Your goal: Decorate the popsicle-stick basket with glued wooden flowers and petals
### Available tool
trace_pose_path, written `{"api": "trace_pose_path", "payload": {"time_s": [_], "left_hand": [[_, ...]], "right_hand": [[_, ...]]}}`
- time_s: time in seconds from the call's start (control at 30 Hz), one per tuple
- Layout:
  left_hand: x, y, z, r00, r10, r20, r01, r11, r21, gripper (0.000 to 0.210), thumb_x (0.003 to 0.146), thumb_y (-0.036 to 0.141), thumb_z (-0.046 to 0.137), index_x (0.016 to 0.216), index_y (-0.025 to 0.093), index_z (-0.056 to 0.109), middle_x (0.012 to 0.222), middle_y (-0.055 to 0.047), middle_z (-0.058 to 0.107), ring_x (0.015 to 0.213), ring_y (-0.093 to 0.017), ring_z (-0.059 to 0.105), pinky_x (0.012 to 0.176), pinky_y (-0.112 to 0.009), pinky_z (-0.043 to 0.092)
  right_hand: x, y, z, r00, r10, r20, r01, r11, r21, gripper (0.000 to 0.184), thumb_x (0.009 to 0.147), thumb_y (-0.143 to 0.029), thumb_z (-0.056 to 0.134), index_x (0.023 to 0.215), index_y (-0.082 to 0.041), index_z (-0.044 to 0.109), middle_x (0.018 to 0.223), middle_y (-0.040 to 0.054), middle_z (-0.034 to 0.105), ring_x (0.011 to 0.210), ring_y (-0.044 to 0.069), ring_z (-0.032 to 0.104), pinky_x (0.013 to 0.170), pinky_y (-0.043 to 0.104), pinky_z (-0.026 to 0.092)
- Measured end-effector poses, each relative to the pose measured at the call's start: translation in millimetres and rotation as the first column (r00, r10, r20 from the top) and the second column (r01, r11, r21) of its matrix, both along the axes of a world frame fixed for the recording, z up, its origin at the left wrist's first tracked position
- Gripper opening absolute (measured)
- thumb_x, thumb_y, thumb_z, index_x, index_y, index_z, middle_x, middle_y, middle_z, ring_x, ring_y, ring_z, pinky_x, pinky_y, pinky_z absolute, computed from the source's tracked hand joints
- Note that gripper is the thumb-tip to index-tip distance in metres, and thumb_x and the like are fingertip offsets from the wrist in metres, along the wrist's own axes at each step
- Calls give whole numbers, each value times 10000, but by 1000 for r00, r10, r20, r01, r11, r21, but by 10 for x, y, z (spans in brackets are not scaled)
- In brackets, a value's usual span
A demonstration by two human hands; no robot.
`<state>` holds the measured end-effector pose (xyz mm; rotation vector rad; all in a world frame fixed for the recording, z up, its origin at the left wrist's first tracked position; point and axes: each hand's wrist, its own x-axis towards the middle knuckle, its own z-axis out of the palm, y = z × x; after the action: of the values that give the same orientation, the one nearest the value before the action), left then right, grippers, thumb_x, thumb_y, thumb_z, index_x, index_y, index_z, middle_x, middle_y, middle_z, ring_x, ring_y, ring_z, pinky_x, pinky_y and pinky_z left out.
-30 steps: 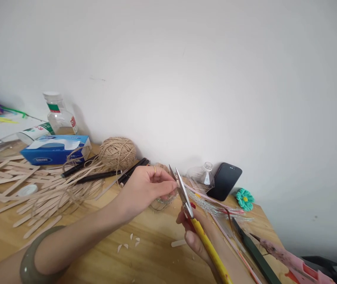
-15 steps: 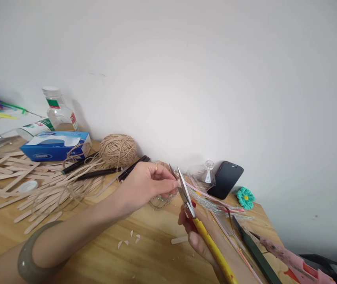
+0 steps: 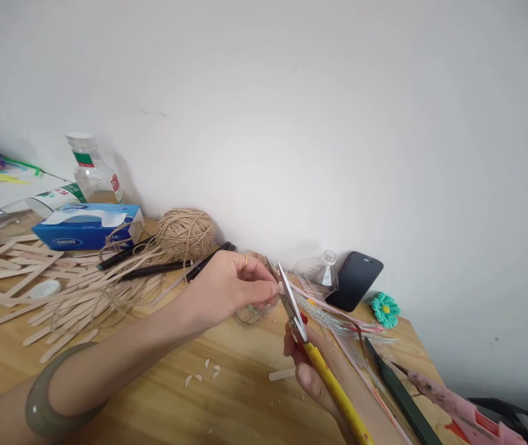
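My left hand is closed in a pinch, with a ring on one finger. A small pale piece of craft stick shows at its fingertips, mostly hidden by the fingers. My right hand grips a pair of scissors with yellow handles. Their parted blades point up and away, with the tips right beside the left fingertips and the pale piece between them. Behind the left hand, a round wire-like or twine item is partly covered. Several cut half-moon wood chips lie on the wooden table below.
Loose craft sticks, a twine ball, black markers and a blue tissue box fill the left. Right are a cut bottle top, a phone, a teal flower, a dark green tool and a pink glue gun.
The view has shifted very slightly. Both hands and the scissors hold nearly the same position, with the blades still parted around the pale piece.
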<state>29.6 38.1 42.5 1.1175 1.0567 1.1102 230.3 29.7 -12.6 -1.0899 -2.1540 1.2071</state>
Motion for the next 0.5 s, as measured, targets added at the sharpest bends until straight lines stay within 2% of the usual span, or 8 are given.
{"api": "trace_pose_path", "payload": {"time_s": [0.13, 0.5], "left_hand": [[-3, -6, 0, 1000, 1, -14, -1, 1000, 1, 82, 650, 163, 633, 571, 141, 627, 535, 20, 618, 529, -85, 533, 553, -219, 442], [-4, 3, 6, 1000, 3, -11, -4, 1000, -16, 68, 642, 158, 637, 575, 146, 631, 546, 20, 629, 539, -87, 554, 552, -211, 458]], "right_hand": [[-23, 12, 89, 999, 16, 37, -12, 996, -91, 657, 656, -857, 311, 748, -215, 420, 590, -56, 295, 503, 110, 251, 465, 255, 176], [-87, 3, 207, 997, -29, 68, 38, 990, -134, 683, 597, -880, 361, 650, -200, 386, 561, -50, 319, 513, 100, 260, 465, 238, 197]]}}
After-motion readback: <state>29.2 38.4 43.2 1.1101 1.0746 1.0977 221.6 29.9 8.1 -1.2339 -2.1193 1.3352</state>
